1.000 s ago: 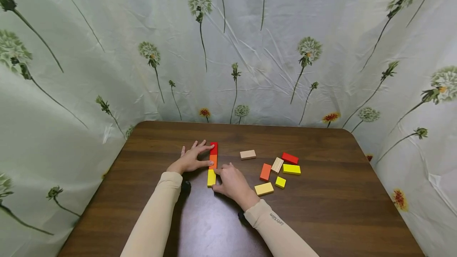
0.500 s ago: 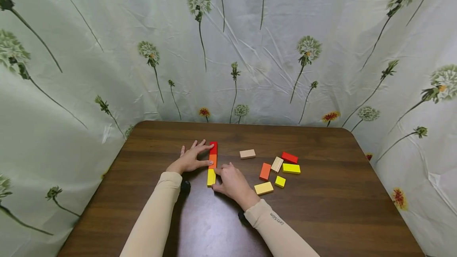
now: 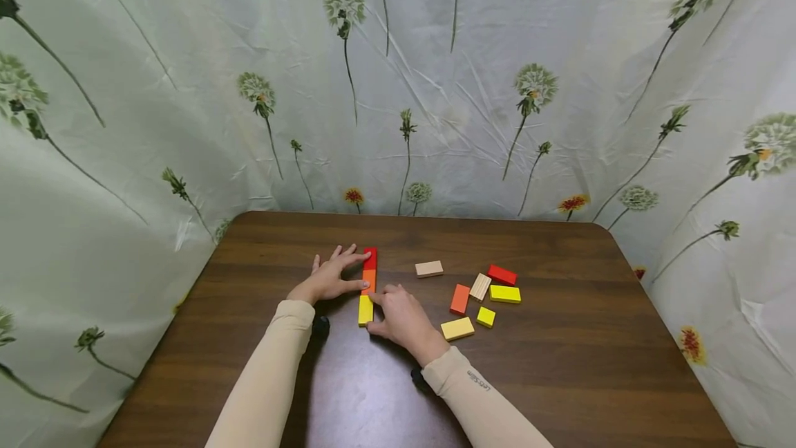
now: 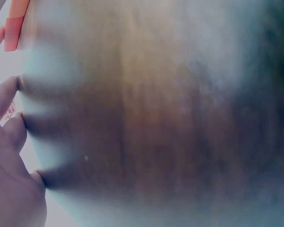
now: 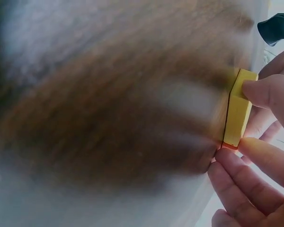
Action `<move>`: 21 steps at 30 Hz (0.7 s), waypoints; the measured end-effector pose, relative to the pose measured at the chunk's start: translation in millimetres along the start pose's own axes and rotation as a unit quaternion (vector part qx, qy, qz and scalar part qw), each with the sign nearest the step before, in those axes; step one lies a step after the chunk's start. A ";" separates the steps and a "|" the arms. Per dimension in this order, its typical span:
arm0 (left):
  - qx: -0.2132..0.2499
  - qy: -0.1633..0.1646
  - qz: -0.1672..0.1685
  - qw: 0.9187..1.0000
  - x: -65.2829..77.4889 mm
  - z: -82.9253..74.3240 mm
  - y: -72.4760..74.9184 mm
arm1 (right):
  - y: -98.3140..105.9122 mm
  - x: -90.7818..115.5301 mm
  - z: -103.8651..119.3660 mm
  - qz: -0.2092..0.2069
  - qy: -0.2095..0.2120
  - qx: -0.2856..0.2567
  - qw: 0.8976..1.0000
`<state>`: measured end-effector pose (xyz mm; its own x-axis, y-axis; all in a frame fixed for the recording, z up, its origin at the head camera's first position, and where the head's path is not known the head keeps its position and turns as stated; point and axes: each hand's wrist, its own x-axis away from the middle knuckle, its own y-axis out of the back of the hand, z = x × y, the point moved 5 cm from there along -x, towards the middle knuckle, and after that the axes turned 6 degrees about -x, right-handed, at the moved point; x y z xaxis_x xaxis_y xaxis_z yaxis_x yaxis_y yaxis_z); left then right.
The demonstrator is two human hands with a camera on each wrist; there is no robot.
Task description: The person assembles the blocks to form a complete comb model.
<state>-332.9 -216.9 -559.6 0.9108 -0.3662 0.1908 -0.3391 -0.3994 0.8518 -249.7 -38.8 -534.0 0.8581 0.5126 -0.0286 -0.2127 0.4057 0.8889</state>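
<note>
1. Both hands work on one line of three blocks on the table [image 3: 560, 365]. The left hand [image 3: 329, 276] lies flat with straight, spread fingers, and its fingertips touch the left side of the red block [image 3: 370, 258] and the orange block [image 3: 370, 280]. It holds nothing.
2. The right hand [image 3: 401, 316] pinches the yellow block [image 3: 365, 310] between the thumb and the first finger; the right wrist view shows the thumb on its near end and a finger where it meets the orange one.
3. To do this well, I think the right hand should push the yellow block softly along the line until the ends close, while the left fingers stay as a straight wall, so nothing turns.
4. The line lies between the two hands, with red farthest and yellow nearest to the person.
5. Seven loose blocks [image 3: 485, 292] lie to the right, apart from the hands.
</note>
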 end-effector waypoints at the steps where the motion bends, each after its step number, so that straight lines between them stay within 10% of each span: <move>1: -0.002 0.000 -0.001 1.000 0.0 -0.1 0.1 | 0.0 -0.3 0.0 0.002 -0.003 -0.001 1.000; 21: -0.029 -0.034 0.023 0.999 8.9 -5.3 9.7 | -0.1 -1.5 -2.6 0.003 -0.019 -0.023 1.000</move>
<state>-326.8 -219.6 -547.1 0.8760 -0.4396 0.1983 -0.3635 -0.3316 0.8706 -252.2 -37.6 -535.2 0.8732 0.4873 -0.0047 -0.2394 0.4372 0.8669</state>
